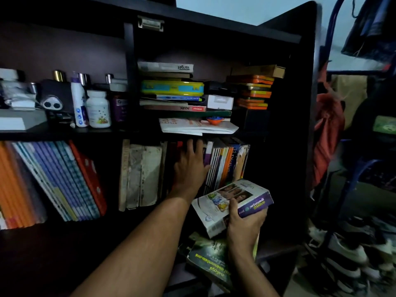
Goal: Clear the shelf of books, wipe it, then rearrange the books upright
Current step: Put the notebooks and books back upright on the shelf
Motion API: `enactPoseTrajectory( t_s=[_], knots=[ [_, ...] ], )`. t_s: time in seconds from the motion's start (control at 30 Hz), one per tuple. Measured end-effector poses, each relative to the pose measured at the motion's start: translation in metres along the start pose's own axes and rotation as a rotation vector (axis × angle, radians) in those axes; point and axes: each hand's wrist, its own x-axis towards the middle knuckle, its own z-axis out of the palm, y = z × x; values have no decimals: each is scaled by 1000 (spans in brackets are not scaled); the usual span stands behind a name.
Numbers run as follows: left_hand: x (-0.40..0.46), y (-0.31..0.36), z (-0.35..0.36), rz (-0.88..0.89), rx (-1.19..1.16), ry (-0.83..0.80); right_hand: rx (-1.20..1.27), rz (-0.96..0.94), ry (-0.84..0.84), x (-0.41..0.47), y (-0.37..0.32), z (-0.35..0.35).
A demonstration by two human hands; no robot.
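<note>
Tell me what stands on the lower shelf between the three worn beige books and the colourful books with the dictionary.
In the head view, dark-spined upright books fill that stretch, with the left hand reaching into them.

Both forearms are bare to the frame's edge: left hand [189,166] and right hand [244,224] ungloved, without rings.

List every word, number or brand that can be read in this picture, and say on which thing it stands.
"target": upside down, on the white book atop the upper stack.
"MARK" and "UNOMAX": upside down, on the red-brown book spine lower in that stack.
"2014": on the purple spine of the white book that the right hand holds.
Blurred: the bottle labels, the upright spines near the left hand.
</note>
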Motion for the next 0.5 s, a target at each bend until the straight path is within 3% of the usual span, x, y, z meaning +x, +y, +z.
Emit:
enactPoseTrajectory(
  t_s=[0.1, 0.3, 0.5],
  knots=[
    [-10, -1, 5, 44, -64, 146, -3, -2, -19, -2, -4, 0],
    [-45, -4, -12, 81, -198, 257, -106, 22, -16, -4, -15, -5],
    [-82, -36, -51, 45, -310, 256, -446, -230, -60, -13, -17, -3]
  ],
)
